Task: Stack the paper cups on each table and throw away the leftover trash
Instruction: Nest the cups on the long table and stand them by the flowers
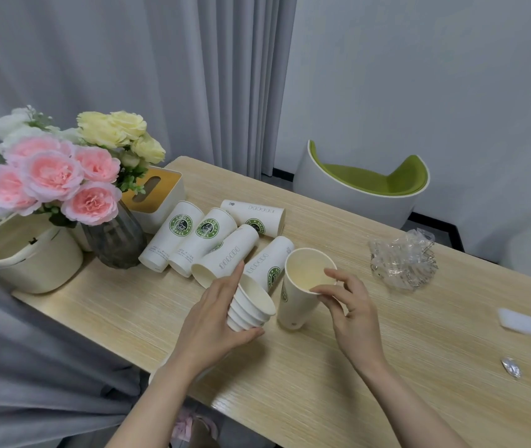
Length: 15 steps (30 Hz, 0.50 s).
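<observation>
Single cup held upright just right of the tilted stack, ready to be nested.

The nested stack of cups (pixel 251 305) is gripped by the left hand (pixel 215 318), fingers curled round it, mouths tilted up and to the right. The upright cup (pixel 303 286) on the worktop (pixel 387 367) is pinched at its near rim by the right hand (pixel 351 305). Five loose cups (pixel 206 240) lie on their sides behind.
</observation>
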Motion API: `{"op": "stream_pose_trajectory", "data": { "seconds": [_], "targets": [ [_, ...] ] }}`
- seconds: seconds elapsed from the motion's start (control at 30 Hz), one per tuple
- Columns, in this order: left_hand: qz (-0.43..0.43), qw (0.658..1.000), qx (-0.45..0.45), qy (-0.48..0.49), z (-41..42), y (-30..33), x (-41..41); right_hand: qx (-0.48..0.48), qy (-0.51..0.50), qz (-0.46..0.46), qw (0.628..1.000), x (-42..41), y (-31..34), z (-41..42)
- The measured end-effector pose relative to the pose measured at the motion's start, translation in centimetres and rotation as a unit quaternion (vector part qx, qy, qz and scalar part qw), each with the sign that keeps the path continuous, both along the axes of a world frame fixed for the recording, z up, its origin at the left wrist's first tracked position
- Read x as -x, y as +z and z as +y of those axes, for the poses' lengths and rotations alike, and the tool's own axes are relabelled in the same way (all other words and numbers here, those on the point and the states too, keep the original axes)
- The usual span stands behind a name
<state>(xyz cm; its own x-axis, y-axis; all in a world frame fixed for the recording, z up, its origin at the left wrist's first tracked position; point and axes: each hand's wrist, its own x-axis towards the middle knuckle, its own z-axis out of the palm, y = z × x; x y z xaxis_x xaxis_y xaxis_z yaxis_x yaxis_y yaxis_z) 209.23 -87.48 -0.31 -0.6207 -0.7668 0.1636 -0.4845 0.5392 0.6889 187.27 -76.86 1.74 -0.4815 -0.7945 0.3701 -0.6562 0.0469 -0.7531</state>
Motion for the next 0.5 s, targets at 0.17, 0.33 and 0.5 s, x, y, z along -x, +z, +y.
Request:
{"op": "stream_pose_trajectory", "data": {
  "seconds": [0.17, 0.33, 0.5],
  "targets": [
    [-0.001, 1.0, 0.004, -0.006, 0.0, 0.0, 0.2, 0.059, -0.001, 0.002, 0.998, -0.5, 2.7, -0.2],
    [0.003, 1.0, 0.009, -0.005, 0.1, 0.4, 0.2, 0.127, -0.015, -0.074, 0.989, -1.0, 5.2, -0.4],
    [0.004, 1.0, 0.016, -0.004, 0.1, 0.4, 0.1, 0.139, -0.015, -0.114, 0.984, -1.4, 6.2, -0.5]
  ]
}}
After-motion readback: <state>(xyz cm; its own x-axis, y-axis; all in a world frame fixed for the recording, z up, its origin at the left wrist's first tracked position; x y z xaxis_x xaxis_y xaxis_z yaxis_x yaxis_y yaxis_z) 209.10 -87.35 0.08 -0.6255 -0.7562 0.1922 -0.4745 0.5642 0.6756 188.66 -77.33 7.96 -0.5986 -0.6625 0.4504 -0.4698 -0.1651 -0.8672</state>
